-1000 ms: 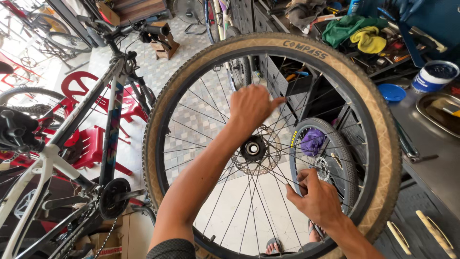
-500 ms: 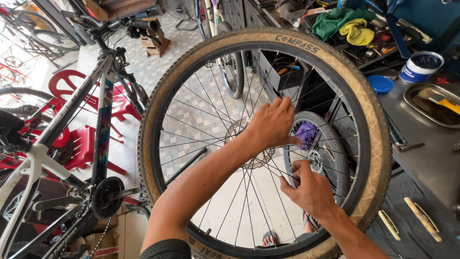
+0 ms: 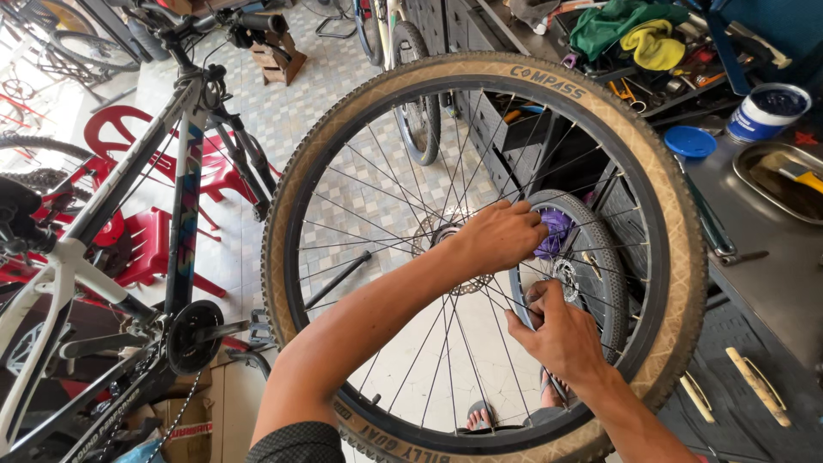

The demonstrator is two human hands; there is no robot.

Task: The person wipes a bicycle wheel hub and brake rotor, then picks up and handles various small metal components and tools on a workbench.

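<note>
I hold a large bicycle wheel (image 3: 480,249) upright in front of me; its tan knobby tyre runs around a black rim, and the hub with its disc rotor (image 3: 446,249) sits at the centre. All positions below are given from that hub.

My left hand (image 3: 501,236) lies just right of the hub, reaching across the spokes, with the fingers (image 3: 523,214) curled together against them. Whether they clamp a spoke I cannot tell. My right hand (image 3: 561,339) is below and right of the hub, its fingers (image 3: 536,296) pinched on a spoke near its crossing.

Behind the spokes, right of the hub, stands a smaller grey-tyred wheel (image 3: 600,257) with a purple piece (image 3: 555,230) at its middle. Further right is the table (image 3: 771,274), carrying a blue lid (image 3: 690,141), a blue tub (image 3: 765,111) and a metal tray (image 3: 784,180). Up and right of the hub lie green and yellow cloths (image 3: 639,30).

Left of the hub stands a bicycle frame (image 3: 184,197) with a crankset (image 3: 190,336), and red plastic chairs (image 3: 146,171) behind it. The tiled floor (image 3: 343,94) shows through the spokes.
</note>
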